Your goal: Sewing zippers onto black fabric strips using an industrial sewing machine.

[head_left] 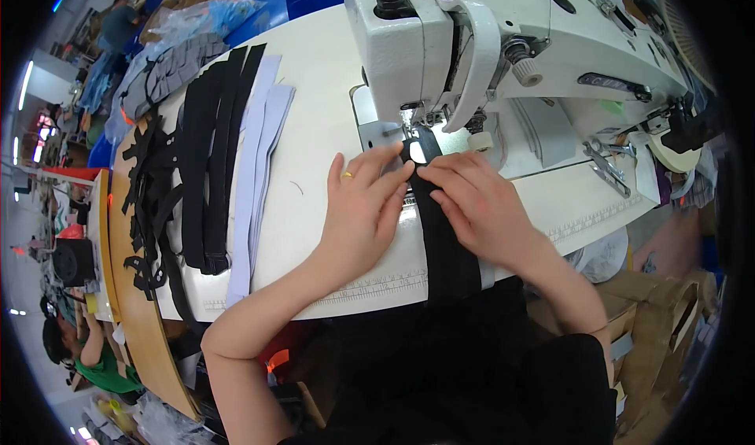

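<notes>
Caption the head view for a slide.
Left hand and right hand at a black fabric strip by the front of a white sewing machine.

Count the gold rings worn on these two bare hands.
1: a round gold ring on the left hand. None shows on the right hand, though parts are hidden.

Brown cardboard (654, 310) at lower right — a green-shirted person (114, 372) at far left.

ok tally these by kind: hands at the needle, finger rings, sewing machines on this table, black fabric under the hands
hands: 2 (left hand, right hand)
gold ring: 1
white sewing machine: 1
black fabric: 1, layers unclear
total: 5
</notes>
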Action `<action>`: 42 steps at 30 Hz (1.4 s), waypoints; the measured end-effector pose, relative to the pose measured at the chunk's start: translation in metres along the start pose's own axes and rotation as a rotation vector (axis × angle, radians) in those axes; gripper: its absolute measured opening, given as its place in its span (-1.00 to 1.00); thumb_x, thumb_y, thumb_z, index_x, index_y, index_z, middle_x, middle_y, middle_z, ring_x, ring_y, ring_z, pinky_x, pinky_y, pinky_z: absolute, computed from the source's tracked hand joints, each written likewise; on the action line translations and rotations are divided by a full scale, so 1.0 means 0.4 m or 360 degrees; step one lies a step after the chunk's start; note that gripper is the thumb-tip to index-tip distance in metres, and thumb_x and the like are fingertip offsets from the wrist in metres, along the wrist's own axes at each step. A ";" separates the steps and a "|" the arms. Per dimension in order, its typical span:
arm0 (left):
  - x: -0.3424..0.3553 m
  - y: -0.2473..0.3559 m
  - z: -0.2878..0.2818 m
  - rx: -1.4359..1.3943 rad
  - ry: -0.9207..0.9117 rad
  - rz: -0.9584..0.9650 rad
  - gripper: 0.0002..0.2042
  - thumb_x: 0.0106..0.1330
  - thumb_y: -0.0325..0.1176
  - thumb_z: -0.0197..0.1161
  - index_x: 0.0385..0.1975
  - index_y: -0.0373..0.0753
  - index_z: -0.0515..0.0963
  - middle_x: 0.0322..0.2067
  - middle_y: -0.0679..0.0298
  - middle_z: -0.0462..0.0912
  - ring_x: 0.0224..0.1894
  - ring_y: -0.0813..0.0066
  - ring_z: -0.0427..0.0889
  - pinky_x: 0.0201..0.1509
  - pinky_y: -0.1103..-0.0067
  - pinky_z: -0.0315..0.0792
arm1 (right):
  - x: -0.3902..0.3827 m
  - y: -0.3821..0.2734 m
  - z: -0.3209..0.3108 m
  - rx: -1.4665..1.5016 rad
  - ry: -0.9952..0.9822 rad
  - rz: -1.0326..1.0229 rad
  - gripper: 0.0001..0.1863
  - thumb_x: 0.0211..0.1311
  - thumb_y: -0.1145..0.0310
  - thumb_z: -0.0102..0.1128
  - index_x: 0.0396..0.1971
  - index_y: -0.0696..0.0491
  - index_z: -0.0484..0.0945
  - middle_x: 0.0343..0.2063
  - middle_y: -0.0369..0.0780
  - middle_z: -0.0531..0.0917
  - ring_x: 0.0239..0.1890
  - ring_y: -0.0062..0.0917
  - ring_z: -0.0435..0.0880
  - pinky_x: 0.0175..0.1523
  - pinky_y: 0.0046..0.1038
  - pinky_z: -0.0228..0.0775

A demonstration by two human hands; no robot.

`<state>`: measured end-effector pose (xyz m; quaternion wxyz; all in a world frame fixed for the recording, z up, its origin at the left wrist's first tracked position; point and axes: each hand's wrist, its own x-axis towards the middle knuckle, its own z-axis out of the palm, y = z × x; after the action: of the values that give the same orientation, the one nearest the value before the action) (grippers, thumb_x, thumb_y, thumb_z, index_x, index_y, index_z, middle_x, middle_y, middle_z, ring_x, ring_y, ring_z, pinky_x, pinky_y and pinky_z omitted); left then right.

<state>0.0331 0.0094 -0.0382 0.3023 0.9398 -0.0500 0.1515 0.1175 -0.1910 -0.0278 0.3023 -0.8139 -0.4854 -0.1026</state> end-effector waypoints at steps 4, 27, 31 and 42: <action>0.069 -0.038 -0.016 -0.0225 0.0056 0.0001 -0.84 0.40 -0.50 0.24 -0.16 -0.25 0.76 -0.02 0.16 0.74 0.04 0.27 0.64 0.18 0.39 0.42 | -0.003 0.068 -0.009 0.0242 -0.0176 -0.0155 -0.58 0.12 0.62 0.28 0.03 0.10 0.64 -0.01 -0.19 0.64 0.01 -0.25 0.62 0.03 -0.29 0.59; 0.200 -0.077 -0.021 -0.0605 -0.0352 -0.0722 -0.87 0.21 -0.37 0.40 -0.45 -0.29 0.63 -0.57 0.26 0.68 -0.52 0.48 0.66 -0.37 0.50 0.49 | -0.012 0.069 -0.004 0.0252 -0.0109 -0.0174 -0.60 0.12 0.61 0.29 0.02 0.15 0.64 -0.08 -0.18 0.61 -0.02 -0.31 0.62 -0.02 -0.34 0.61; 0.192 -0.074 0.008 -0.0451 -0.0212 -0.0741 -0.84 0.19 -0.37 0.38 -0.54 -0.29 0.60 -0.63 0.27 0.63 -0.57 0.49 0.62 -0.40 0.49 0.46 | -0.012 0.067 -0.003 0.0206 -0.0117 -0.0186 -0.59 0.14 0.59 0.29 0.05 0.14 0.62 -0.06 -0.19 0.61 0.00 -0.31 0.62 -0.01 -0.34 0.61; 0.184 -0.078 0.031 -0.0300 0.0000 -0.0551 -0.87 0.17 -0.41 0.33 -0.51 -0.33 0.59 -0.63 0.16 0.62 -0.57 0.31 0.62 -0.41 0.42 0.45 | -0.012 0.065 -0.002 0.0175 -0.0090 -0.0196 -0.58 0.15 0.58 0.27 0.07 0.15 0.62 -0.05 -0.17 0.61 -0.01 -0.31 0.62 -0.03 -0.36 0.62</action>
<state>0.1118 0.0273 -0.0418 0.4106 0.9018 0.0984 0.0918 0.1373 -0.2042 -0.0396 0.3259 -0.7673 -0.5477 -0.0711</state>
